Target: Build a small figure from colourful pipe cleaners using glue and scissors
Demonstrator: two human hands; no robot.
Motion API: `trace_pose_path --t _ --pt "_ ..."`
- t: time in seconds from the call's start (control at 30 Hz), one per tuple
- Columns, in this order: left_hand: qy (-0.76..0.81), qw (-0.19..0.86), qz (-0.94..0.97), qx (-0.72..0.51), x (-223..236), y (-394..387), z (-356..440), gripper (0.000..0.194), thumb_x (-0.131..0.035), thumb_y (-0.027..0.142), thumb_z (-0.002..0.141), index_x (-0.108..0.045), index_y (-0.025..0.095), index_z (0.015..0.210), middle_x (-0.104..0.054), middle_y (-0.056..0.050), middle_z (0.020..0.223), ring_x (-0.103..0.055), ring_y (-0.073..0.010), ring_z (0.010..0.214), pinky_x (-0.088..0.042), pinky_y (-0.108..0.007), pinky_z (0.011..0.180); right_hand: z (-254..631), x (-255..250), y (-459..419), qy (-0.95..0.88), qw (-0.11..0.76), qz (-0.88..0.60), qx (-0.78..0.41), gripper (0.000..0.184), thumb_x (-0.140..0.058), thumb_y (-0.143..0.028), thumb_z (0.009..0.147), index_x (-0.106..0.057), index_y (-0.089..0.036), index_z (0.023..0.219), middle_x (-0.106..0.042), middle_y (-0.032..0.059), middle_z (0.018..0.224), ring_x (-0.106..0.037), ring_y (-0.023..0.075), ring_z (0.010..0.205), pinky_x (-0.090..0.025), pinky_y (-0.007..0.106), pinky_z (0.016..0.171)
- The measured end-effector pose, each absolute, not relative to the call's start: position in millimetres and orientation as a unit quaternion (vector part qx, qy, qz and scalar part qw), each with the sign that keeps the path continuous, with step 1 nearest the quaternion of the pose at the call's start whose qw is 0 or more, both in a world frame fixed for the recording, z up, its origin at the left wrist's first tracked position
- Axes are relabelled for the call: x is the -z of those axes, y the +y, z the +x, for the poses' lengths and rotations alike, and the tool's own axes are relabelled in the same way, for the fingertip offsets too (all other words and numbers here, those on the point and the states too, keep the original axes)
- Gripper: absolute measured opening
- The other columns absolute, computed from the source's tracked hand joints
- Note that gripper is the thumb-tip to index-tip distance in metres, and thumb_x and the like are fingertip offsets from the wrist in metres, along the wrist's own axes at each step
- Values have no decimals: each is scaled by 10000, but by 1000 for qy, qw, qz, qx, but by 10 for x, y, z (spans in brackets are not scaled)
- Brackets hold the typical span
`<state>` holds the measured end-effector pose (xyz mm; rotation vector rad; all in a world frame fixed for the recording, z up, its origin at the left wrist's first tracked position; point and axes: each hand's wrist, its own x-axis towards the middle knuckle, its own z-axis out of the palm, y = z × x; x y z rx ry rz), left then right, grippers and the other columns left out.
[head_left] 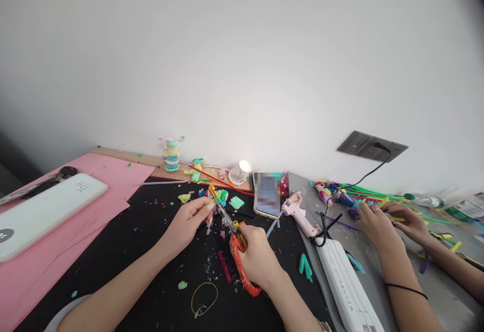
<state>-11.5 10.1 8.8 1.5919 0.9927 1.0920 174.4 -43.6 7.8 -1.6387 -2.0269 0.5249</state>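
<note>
My right hand (260,254) grips scissors (240,266) with orange handles, and their smeared metal blades point up and to the left. At the blade tips, my left hand (194,213) pinches a short orange-yellow fuzzy piece (212,190), which looks like pipe cleaner. Whether the blades touch it I cannot tell. Just behind lie a small heap of multicoloured fuzzy pieces (223,196) and a mint-green bundle (236,202). A magenta strip (224,266) and scattered trimmings lie on the black mat (159,281) below my hands.
A phone (266,196) leans by the wall beside a paper cup (240,172). Right of it rest a pink glue gun (300,216) and a white power strip (348,284). Another person's hands (389,223) work at the right. Pink paper and a white power bank (53,213) lie left.
</note>
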Motion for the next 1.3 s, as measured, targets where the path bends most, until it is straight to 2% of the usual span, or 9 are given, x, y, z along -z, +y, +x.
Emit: trace_pose_path --t 0.2,0.33,0.43,0.5,0.63,0.83,1.0,1.17,1.3 --pt "410 488 623 -453 -115 90 -107 308 -447 384 844 -509 194 609 -468 21 583 -454 -146 583 -382 -257 604 1789 -77 -376 -730 272 -606 -161 253 -468 -156 703 -264 -199 560 -303 -58 529 -270 87 505 -203 229 477" --pt "460 492 593 -441 -51 104 -114 256 -525 413 793 -635 197 875 -497 22 594 -446 -145 553 -373 -257 550 1794 -72 -338 -708 304 -623 -134 283 -498 -242 733 -281 -198 557 -317 -62 517 -281 89 502 -202 226 477" --pt "487 476 586 -439 4 122 -114 338 -528 424 790 -598 206 1040 -522 21 653 -454 -139 552 -390 -263 553 1797 -70 -324 -692 320 -634 -130 316 -502 -270 738 -257 -200 552 -314 -65 512 -273 85 492 -201 220 470" --pt "484 467 580 -459 30 130 -110 314 -503 421 805 -557 208 1030 -521 26 682 -458 -132 541 -403 -266 555 1802 -68 -322 -689 321 -637 -129 321 -501 -270 732 -246 -202 549 -311 -66 510 -265 85 488 -197 220 465" --pt "459 476 571 -487 22 123 -107 227 -486 415 820 -482 207 910 -471 64 584 -449 -123 505 -384 -252 534 1806 -71 -326 -689 317 -638 -131 313 -500 -264 727 -251 -202 548 -308 -66 509 -265 87 492 -197 221 467" --pt "485 466 541 -506 -56 112 -130 241 -594 417 752 -527 191 699 -520 38 531 -486 -129 493 -392 -264 548 1809 -71 -329 -689 317 -639 -129 306 -499 -240 713 -243 -203 549 -311 -67 513 -267 87 495 -193 221 470" --pt "513 442 513 -527 -4 145 -146 243 -631 422 709 -616 184 757 -512 39 534 -466 -125 481 -359 -255 505 1823 -47 -321 -690 315 -639 -126 293 -495 -229 713 -251 -204 554 -316 -67 519 -278 89 495 -194 222 477" --pt "525 452 483 -535 44 148 -159 237 -635 361 700 -537 209 855 -456 78 499 -432 -112 440 -308 -225 452 1819 -47 -323 -697 305 -638 -120 277 -492 -211 702 -259 -205 553 -314 -64 519 -283 93 495 -194 227 479" --pt "498 472 492 -536 28 138 -159 152 -606 265 702 -485 218 782 -434 78 505 -401 -106 448 -296 -221 452 1810 -56 -329 -700 298 -637 -125 264 -486 -188 687 -256 -203 559 -309 -63 518 -277 93 498 -192 228 477"
